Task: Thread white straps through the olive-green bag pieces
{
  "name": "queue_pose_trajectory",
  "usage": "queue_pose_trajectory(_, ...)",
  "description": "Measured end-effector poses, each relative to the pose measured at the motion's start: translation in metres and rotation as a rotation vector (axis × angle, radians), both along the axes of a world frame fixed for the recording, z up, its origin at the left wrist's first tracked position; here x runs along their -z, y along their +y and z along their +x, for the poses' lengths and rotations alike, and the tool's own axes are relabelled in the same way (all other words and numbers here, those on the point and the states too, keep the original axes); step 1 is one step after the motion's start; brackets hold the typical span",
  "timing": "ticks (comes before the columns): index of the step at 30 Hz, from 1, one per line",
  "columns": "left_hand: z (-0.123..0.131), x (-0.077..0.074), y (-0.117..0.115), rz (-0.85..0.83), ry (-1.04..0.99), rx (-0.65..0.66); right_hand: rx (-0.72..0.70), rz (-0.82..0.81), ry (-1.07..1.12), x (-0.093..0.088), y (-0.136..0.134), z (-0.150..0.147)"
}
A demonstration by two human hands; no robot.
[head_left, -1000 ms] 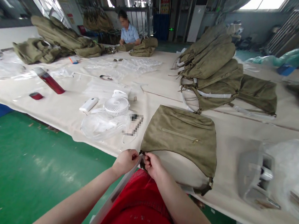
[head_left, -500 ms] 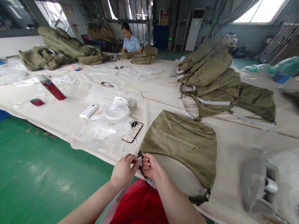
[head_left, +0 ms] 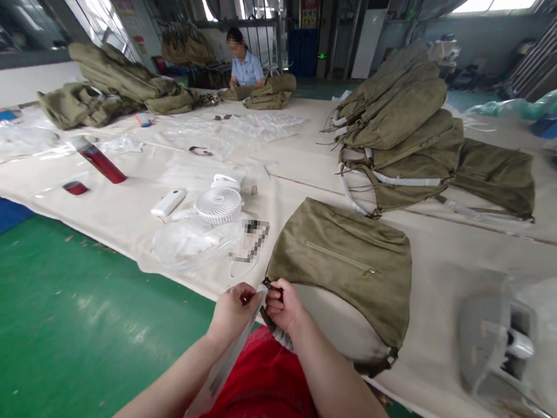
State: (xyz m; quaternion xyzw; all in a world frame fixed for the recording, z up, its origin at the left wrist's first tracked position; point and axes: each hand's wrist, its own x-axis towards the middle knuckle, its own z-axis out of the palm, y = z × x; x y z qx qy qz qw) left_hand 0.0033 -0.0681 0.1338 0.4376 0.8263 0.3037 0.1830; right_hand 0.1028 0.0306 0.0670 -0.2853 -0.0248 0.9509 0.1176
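Note:
An olive-green fabric bag [head_left: 343, 257] lies flat in front of me, its zipper side up and its curved opening toward me. At its near left corner my right hand [head_left: 285, 305] is closed with curled fingers on the bag's strap [head_left: 267, 318], close to the strap's end fitting. My left hand [head_left: 236, 306], just left of it, pinches the upper end of a long translucent plastic strip [head_left: 224, 370]. That strip hangs down across my red clothing. Part of the strap is wrapped in white film; fingers hide the exact contact between strip and strap.
Left of the bag are a white fan [head_left: 219, 203], a blurred-out phone [head_left: 253, 240] and a red bottle [head_left: 100, 160]. A tape dispenser [head_left: 491, 347] stands at right. Several olive bags [head_left: 393, 128] are piled behind. A person [head_left: 247, 68] sits at the far side.
The plastic strip now stretches visibly from my left fingers down to my lap, where before it was mostly hidden. Both hands stay at the bag's corner. The view has shifted slightly.

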Motion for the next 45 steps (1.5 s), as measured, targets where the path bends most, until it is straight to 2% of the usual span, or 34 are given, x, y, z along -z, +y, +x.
queue_pose_trajectory(4,0.005,-0.004,0.005,0.007,0.172,0.021,0.002,0.018,-0.006,0.000,-0.001,-0.002)
queue_pose_trajectory(12,0.002,-0.002,0.018,-0.037,0.243,0.085,0.024,0.056,-0.022,0.002,-0.003,-0.005)
queue_pose_trajectory(17,-0.002,-0.009,0.027,-0.166,0.264,0.091,0.047,0.095,-0.045,0.000,-0.006,-0.007)
queue_pose_trajectory(22,-0.008,-0.010,0.023,-0.303,0.211,0.118,0.066,0.145,-0.029,-0.001,-0.010,-0.006)
queue_pose_trajectory(26,-0.019,0.000,0.012,-0.358,-0.113,0.122,0.102,0.172,-0.042,0.000,-0.013,-0.007)
queue_pose_trajectory(28,-0.022,0.003,0.007,-0.337,-0.183,0.172,0.113,0.177,-0.062,0.002,-0.014,-0.008)
queue_pose_trajectory(31,-0.018,0.000,0.004,-0.280,-0.038,0.248,0.113,0.181,-0.080,0.005,-0.014,-0.008)
queue_pose_trajectory(36,0.002,-0.015,0.014,-0.291,0.187,0.178,0.102,0.181,-0.062,0.007,-0.013,-0.004)
queue_pose_trajectory(39,0.007,-0.020,0.021,-0.335,0.269,0.166,0.116,0.185,-0.061,0.007,-0.013,-0.002)
queue_pose_trajectory(42,0.002,-0.016,0.025,-0.366,0.254,0.201,0.130,0.202,-0.066,0.008,-0.015,-0.003)
queue_pose_trajectory(45,-0.009,-0.008,0.025,-0.379,0.058,0.208,0.124,0.223,-0.077,0.008,-0.017,-0.004)
